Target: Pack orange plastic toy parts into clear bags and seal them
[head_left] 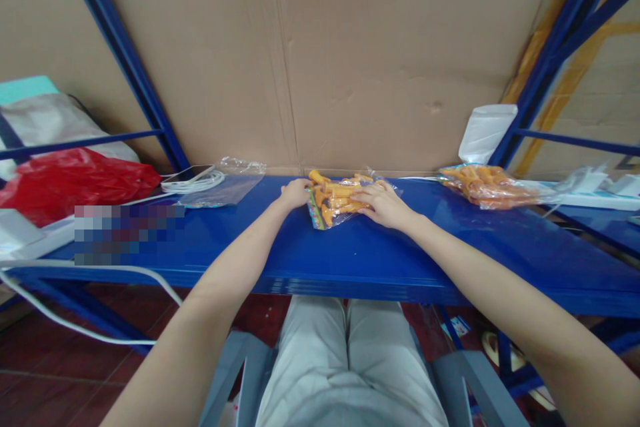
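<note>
A clear plastic bag (pixel 343 219) lies on the blue tabletop in front of me, with a colourful printed strip along its left end. Several orange plastic pieces (pixel 340 192) fill it; their exact kind is too small to make out. My left hand (pixel 296 193) is at the printed end, its fingers closed on the bag's edge and partly hidden. From the other side, my right hand (pixel 384 205) grips the bag, fingers bent over the orange pieces and thumb lower down. One orange piece (pixel 316 177) stands out at the bag's upper left, beside my left fingers.
Another bag of orange pieces (pixel 490 185) sits at the right, near a white power strip (pixel 595 197). To the left are a flat clear bag (pixel 225 187), a coiled white cable (pixel 200 180) and a red plastic bag (pixel 80 180). Cardboard (pixel 350 67) stands behind the table.
</note>
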A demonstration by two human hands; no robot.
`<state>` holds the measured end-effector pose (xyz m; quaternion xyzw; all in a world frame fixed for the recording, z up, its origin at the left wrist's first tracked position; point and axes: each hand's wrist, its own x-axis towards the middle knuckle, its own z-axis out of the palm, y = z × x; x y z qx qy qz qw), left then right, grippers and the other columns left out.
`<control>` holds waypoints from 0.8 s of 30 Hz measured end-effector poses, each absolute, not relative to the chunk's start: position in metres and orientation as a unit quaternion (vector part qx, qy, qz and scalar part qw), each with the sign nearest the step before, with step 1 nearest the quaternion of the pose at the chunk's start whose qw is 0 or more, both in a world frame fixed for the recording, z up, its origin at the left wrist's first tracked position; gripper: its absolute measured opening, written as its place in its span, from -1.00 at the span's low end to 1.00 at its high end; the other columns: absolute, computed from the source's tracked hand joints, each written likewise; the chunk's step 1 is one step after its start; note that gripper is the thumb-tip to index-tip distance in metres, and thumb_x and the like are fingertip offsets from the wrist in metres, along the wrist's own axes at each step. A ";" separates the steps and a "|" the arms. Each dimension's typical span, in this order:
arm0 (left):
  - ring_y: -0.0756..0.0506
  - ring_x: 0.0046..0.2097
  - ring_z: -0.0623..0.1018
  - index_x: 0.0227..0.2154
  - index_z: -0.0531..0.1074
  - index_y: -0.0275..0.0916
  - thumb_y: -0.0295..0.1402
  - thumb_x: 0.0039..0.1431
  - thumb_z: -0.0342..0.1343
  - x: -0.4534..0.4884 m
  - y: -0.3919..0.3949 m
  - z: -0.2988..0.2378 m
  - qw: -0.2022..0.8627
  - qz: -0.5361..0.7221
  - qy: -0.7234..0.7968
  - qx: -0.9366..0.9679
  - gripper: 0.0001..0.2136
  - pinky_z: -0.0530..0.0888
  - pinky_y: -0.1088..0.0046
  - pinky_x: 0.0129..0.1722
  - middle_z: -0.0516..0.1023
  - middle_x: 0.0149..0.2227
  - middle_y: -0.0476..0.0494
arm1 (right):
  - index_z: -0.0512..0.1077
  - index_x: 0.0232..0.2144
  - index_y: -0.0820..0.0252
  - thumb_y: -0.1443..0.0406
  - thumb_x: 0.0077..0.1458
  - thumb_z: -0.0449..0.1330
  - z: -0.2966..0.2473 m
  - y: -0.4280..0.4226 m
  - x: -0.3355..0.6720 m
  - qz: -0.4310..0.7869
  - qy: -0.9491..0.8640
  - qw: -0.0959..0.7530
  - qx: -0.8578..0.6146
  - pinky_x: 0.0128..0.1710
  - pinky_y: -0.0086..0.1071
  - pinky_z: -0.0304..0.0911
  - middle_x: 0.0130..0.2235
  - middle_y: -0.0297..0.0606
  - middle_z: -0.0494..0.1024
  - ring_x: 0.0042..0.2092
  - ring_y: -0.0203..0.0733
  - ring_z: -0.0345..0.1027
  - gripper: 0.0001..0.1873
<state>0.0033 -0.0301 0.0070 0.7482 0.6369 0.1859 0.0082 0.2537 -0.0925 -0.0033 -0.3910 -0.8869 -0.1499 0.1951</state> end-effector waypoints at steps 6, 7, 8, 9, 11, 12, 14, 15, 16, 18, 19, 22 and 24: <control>-0.28 0.14 0.42 0.03 0.44 0.02 -0.42 0.13 0.04 0.005 -0.035 0.005 -0.003 0.171 0.585 0.792 -0.60 0.33 0.03 0.07 0.47 0.11 -0.06 | 0.47 -0.01 0.11 0.35 0.16 0.10 -0.003 -0.086 0.264 -0.177 -0.859 0.194 -0.440 0.07 0.00 0.02 0.07 -0.10 0.49 0.12 0.04 0.27 -0.65; -0.27 0.14 0.42 0.03 0.45 0.03 -0.46 0.12 0.05 0.005 -0.035 0.005 -0.010 0.176 0.577 0.797 -0.58 0.32 0.04 0.08 0.48 0.10 -0.05 | 0.47 -0.01 0.12 0.35 0.16 0.09 -0.002 -0.086 0.266 -0.176 -0.852 0.190 -0.455 0.07 0.01 0.02 0.07 -0.09 0.49 0.12 0.04 0.27 -0.65; -0.26 0.13 0.43 0.01 0.47 0.02 -0.46 0.12 0.05 0.005 -0.034 0.004 -0.015 0.185 0.571 0.799 -0.60 0.32 0.06 0.08 0.50 0.08 -0.04 | 0.47 -0.01 0.12 0.36 0.16 0.09 -0.002 -0.085 0.268 -0.176 -0.846 0.186 -0.467 0.07 0.01 0.03 0.06 -0.09 0.49 0.11 0.04 0.27 -0.65; -0.24 0.12 0.44 -0.04 0.50 0.01 -0.45 0.13 0.06 0.006 -0.033 0.003 -0.020 0.197 0.565 0.801 -0.64 0.32 0.09 0.09 0.52 0.06 -0.04 | 0.47 -0.01 0.11 0.36 0.16 0.08 -0.002 -0.085 0.269 -0.176 -0.841 0.182 -0.478 0.06 0.02 0.04 0.06 -0.10 0.49 0.11 0.05 0.27 -0.64; -0.20 0.10 0.46 -0.15 0.57 -0.02 -0.40 0.15 0.08 0.007 -0.031 0.003 -0.028 0.228 0.550 0.803 -0.74 0.33 0.17 0.09 0.56 0.01 -0.02 | 0.47 0.00 0.09 0.36 0.16 0.07 -0.002 -0.084 0.272 -0.178 -0.833 0.174 -0.494 0.04 0.03 0.08 0.05 -0.10 0.50 0.10 0.06 0.28 -0.63; -0.18 0.08 0.48 -0.21 0.59 -0.03 -0.39 0.16 0.08 0.008 -0.029 0.003 -0.031 0.244 0.541 0.804 -0.78 0.33 0.22 0.09 0.57 -0.02 -0.02 | 0.46 0.01 0.09 0.36 0.16 0.06 -0.002 -0.084 0.273 -0.178 -0.830 0.171 -0.500 0.03 0.03 0.10 0.05 -0.10 0.50 0.10 0.07 0.28 -0.62; -0.15 0.05 0.50 -0.27 0.61 -0.08 -0.42 0.14 0.10 0.011 -0.027 0.003 -0.034 0.276 0.523 0.805 -0.80 0.35 0.31 0.07 0.60 -0.07 -0.03 | 0.42 0.07 0.08 0.37 0.12 0.07 -0.004 -0.082 0.275 -0.171 -0.827 0.166 -0.510 0.01 0.05 0.14 0.09 -0.07 0.46 0.12 0.10 0.25 -0.55; -0.15 0.02 0.52 -0.28 0.61 -0.10 -0.43 0.13 0.10 0.012 -0.027 0.003 -0.033 0.289 0.516 0.805 -0.80 0.37 0.34 0.05 0.61 -0.09 -0.05 | 0.38 0.11 0.09 0.38 0.09 0.07 -0.005 -0.082 0.275 -0.162 -0.829 0.163 -0.510 0.01 0.07 0.15 0.13 -0.06 0.42 0.14 0.12 0.23 -0.50; -0.15 -0.01 0.54 -0.28 0.62 -0.13 -0.44 0.12 0.11 0.013 -0.026 0.003 -0.030 0.301 0.512 0.804 -0.80 0.39 0.37 0.02 0.62 -0.12 -0.08 | 0.33 0.15 0.10 0.39 0.06 0.08 -0.006 -0.081 0.275 -0.150 -0.833 0.162 -0.507 0.02 0.10 0.14 0.17 -0.05 0.37 0.17 0.14 0.20 -0.43; -0.14 -0.09 0.57 -0.29 0.62 -0.17 -0.44 0.11 0.11 0.016 -0.027 0.003 -0.022 0.320 0.509 0.799 -0.81 0.43 0.40 -0.06 0.64 -0.19 -0.12 | 0.22 0.23 0.13 0.40 0.00 0.09 -0.009 -0.080 0.275 -0.121 -0.848 0.164 -0.489 0.08 0.14 0.10 0.26 -0.04 0.24 0.23 0.16 0.11 -0.31; -0.14 -0.13 0.58 -0.30 0.62 -0.17 -0.44 0.11 0.11 0.018 -0.028 0.002 -0.019 0.329 0.511 0.794 -0.81 0.44 0.42 -0.10 0.64 -0.22 -0.12 | 0.17 0.26 0.14 0.39 -0.02 0.09 -0.010 -0.080 0.275 -0.107 -0.857 0.166 -0.475 0.12 0.15 0.06 0.29 -0.04 0.18 0.26 0.16 0.06 -0.26; -0.14 -0.22 0.58 -0.34 0.62 -0.20 -0.43 0.10 0.12 0.021 -0.030 0.003 -0.009 0.354 0.521 0.776 -0.83 0.46 0.41 -0.19 0.65 -0.30 -0.14 | 0.06 0.31 0.14 0.30 0.00 0.14 -0.013 -0.082 0.272 -0.077 -0.882 0.183 -0.427 0.22 0.15 -0.10 0.33 -0.06 0.08 0.33 0.14 -0.09 -0.19; -0.16 -0.26 0.58 -0.35 0.62 -0.24 -0.44 0.09 0.12 0.022 -0.032 0.005 0.000 0.371 0.525 0.766 -0.83 0.45 0.39 -0.22 0.64 -0.32 -0.17 | 0.00 0.33 0.10 0.18 0.03 0.17 -0.013 -0.084 0.269 -0.069 -0.894 0.195 -0.396 0.25 0.17 -0.19 0.34 -0.08 0.04 0.35 0.14 -0.15 -0.15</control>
